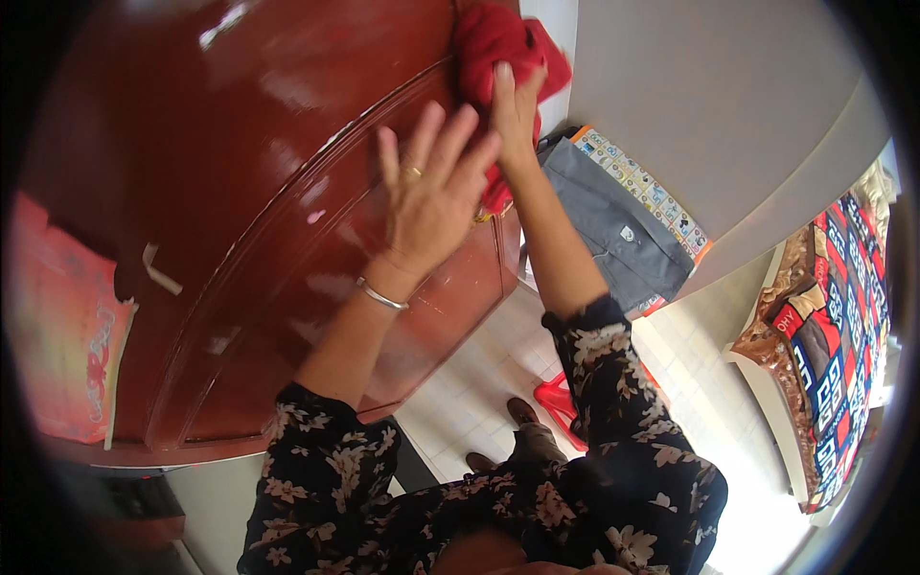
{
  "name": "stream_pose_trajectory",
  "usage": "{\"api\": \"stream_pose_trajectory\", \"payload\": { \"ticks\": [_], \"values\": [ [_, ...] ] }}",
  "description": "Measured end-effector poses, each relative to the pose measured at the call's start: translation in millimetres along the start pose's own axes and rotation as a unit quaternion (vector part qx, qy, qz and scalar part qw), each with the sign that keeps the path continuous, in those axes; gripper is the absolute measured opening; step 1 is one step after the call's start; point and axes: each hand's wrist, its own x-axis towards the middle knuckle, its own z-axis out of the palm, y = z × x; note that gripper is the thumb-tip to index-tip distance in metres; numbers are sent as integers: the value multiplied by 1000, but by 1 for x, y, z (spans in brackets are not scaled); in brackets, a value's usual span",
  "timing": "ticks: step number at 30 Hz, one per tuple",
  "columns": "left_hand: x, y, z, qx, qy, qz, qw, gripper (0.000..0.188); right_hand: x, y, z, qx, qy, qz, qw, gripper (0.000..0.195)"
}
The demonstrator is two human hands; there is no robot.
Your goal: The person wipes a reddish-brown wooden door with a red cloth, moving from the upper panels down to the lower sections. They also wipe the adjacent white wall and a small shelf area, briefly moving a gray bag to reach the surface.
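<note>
My right hand (514, 118) presses a bunched red cloth (496, 54) against the upper edge of a glossy reddish-brown wooden door (237, 129). Part of the cloth hangs below that hand. My left hand (435, 183), with a ring and a silver bangle, is spread just left of the right wrist, in front of the door's curved moulding. It holds nothing; whether it touches the door I cannot tell. A faded picture sheet (61, 323) and a strip of tape (162, 272) are stuck on the door at the left.
A grey fabric bag (618, 215) hangs at the wall, right of the door edge, over a printed chart (647, 190). A red plastic stool (557, 406) stands on the tiled floor (467, 366) beside my feet. A bed with a patterned cover (826, 374) is at the right.
</note>
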Motion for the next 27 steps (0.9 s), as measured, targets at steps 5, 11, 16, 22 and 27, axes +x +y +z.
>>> {"api": "stream_pose_trajectory", "payload": {
  "ticks": [5,11,16,22,27],
  "values": [
    [27,-22,5,182,-42,-5,982,44,-9,65,-16,-127,-29,-131,983,54],
    [20,-31,10,260,-32,18,965,42,-86,118,-42,-194,-60,14,979,58],
    [27,-29,10,270,-22,25,962,37,-39,88,-19,-145,17,-38,988,56],
    [23,-31,14,270,-13,25,962,29,106,-6,35,-144,73,-247,956,38],
    [37,-24,22,248,36,40,967,26,195,-79,27,-93,45,-329,939,37]
  ]
}}
